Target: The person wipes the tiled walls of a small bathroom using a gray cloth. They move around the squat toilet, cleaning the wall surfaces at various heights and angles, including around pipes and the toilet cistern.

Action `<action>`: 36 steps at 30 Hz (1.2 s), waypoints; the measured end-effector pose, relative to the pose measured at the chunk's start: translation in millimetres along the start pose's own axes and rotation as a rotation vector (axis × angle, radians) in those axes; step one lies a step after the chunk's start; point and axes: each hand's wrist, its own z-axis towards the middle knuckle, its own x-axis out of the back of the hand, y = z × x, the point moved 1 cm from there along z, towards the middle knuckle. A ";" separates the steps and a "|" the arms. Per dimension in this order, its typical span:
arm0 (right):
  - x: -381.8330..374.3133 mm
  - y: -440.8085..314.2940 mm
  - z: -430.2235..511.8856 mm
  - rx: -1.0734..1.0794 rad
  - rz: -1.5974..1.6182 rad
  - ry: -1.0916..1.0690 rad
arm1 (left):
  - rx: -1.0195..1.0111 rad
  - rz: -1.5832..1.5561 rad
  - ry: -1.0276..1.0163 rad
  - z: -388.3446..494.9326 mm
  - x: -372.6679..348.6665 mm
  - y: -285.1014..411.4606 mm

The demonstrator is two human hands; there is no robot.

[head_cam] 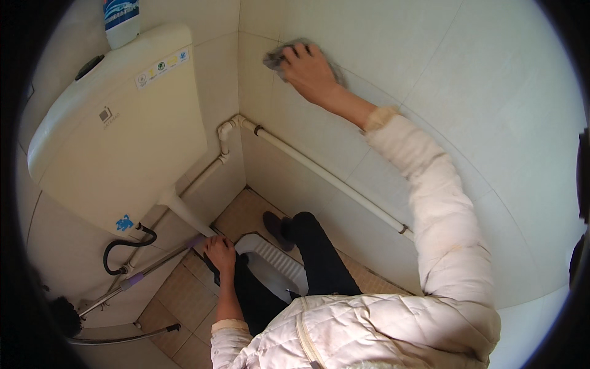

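A grey cloth (273,59) is pressed flat on the pale tiled wall (368,50) beside the corner, under my right hand (309,70). Its fingers are bent over the cloth, and part of it shows past the wrist side, slightly blurred. My left hand (220,252) rests on my left knee, low in the view, with nothing visible in it; its fingertips are partly hidden. Between my legs lies a white squat toilet pan (281,258) with a ridged footrest, set in brown floor tiles.
A cream cistern (161,124) hangs on the left wall with a bottle (121,28) on top. Its flush pipe (186,212) and black hose (107,253) run below. A white pipe (322,177) crosses the right wall. A metal pole (159,257) with purple sleeves leans at left.
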 end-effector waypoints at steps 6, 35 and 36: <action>52.7 19.2 -81.5 0.036 -0.015 -0.069 | 0.019 -0.071 -0.052 -1.1 3.9 2.8; 141.4 55.7 -199.9 -0.309 0.055 -0.014 | -0.083 -0.094 -0.069 -8.8 16.6 -21.1; 141.7 61.2 -194.7 -0.337 0.032 0.035 | -0.103 -0.109 -0.068 -9.0 16.5 -19.3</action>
